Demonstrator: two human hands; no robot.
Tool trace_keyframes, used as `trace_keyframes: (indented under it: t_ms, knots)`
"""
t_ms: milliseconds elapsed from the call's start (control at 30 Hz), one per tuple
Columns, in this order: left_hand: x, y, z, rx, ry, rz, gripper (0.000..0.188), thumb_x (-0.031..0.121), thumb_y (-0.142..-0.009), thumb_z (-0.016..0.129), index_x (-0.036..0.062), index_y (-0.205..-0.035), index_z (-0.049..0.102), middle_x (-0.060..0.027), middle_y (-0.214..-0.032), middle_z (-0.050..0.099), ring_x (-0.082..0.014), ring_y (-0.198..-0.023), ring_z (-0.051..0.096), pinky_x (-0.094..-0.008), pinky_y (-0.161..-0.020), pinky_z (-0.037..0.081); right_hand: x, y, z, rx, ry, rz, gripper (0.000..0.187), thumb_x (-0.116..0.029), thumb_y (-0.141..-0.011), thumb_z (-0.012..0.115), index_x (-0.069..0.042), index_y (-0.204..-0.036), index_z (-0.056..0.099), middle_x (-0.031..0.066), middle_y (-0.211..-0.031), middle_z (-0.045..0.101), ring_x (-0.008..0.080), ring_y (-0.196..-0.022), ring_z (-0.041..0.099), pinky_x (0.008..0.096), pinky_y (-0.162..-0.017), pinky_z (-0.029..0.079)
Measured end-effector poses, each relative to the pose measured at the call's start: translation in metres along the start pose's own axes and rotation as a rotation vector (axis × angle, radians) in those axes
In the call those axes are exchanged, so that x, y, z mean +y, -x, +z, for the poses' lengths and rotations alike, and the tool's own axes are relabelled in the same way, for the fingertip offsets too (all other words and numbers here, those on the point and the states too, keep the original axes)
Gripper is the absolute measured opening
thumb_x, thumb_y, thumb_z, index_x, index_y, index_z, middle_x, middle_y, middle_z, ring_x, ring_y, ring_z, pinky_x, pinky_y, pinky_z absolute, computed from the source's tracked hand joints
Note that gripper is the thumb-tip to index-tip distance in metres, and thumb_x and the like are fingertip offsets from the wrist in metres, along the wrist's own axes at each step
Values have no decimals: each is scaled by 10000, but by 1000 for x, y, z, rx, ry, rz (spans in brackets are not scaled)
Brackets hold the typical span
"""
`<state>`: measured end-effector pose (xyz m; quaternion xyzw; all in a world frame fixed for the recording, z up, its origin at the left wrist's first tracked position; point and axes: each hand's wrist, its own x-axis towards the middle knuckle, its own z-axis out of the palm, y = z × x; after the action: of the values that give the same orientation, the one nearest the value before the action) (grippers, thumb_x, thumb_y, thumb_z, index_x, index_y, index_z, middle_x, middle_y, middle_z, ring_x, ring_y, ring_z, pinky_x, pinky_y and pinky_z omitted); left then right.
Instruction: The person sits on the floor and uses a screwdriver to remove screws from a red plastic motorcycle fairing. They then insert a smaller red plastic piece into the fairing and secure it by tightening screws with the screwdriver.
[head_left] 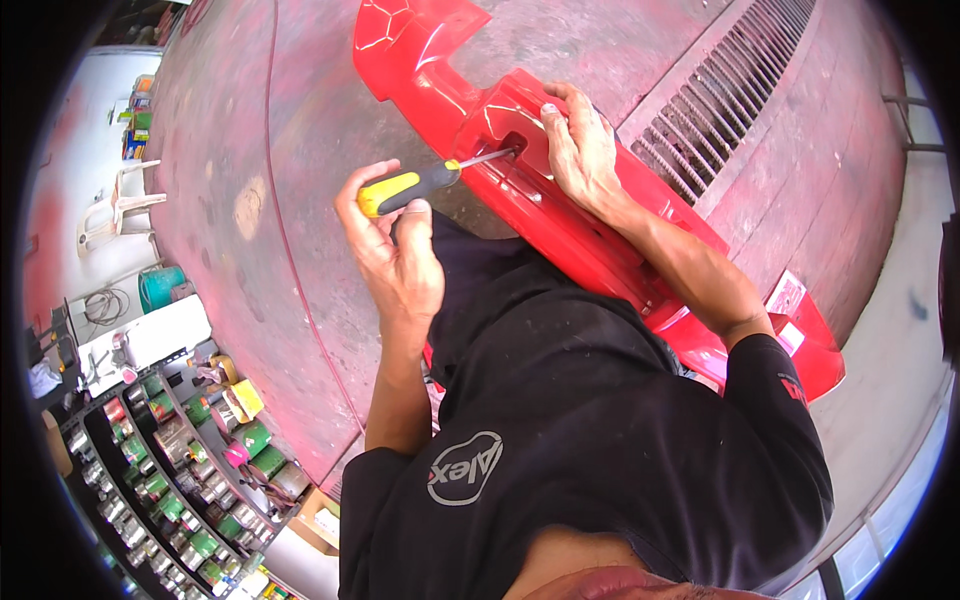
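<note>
A glossy red car bumper (540, 215) runs slantwise from the top of the view to the lower right, in front of my body. My left hand (395, 250) is closed round the yellow and black handle of a screwdriver (410, 187). The screwdriver's shaft points right, and its tip goes into a dark recess (513, 145) in the bumper; the very tip is hidden there. On the far side of that recess, my right hand (583, 150) lies on the bumper, fingers stretched out over its edge and thumb apart, steadying nothing else that I can see.
A metal floor grate (720, 100) lies beyond the bumper. A thin hose (285, 230) crosses the red-stained floor on the left. Shelves of cans (165, 470), a white table (150, 335), a teal bucket (160, 287) and a plastic chair (120, 207) stand at the left.
</note>
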<state>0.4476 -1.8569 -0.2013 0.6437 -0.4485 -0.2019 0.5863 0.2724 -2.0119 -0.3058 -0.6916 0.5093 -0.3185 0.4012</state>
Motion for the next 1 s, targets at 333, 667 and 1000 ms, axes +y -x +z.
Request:
trace_keyframes:
  t_ms: [333, 667, 1000]
  knots:
    - [-2, -3, 1, 102, 39, 15, 444, 76, -1102, 528, 5, -1539, 495, -114, -1288, 687, -81, -948, 596, -218, -813, 461, -1, -2, -1, -6, 25, 25, 443, -353, -1097, 521, -101, -1454, 593, 172, -1437, 656, 356, -1361, 591, 538, -1206, 319]
    - [-9, 1, 14, 128, -475, 347, 471, 312, -1111, 645, -38, -1407, 535, -192, -1356, 612, -236, -1063, 659, -359, -937, 540, 2, -1, 3, 8, 51, -10, 445, -364, -1098, 516, -87, -1430, 621, 194, -1364, 695, 378, -1303, 628, 524, -1192, 354]
    - [-24, 4, 0, 200, -213, 260, 441, 79, -1089, 654, -39, -1505, 571, -160, -1390, 650, -211, -1166, 701, -324, -928, 611, 15, -4, 6, 30, 43, -36, 454, -384, -1103, 518, -87, -1424, 640, 219, -1364, 700, 411, -1286, 644, 526, -1162, 419]
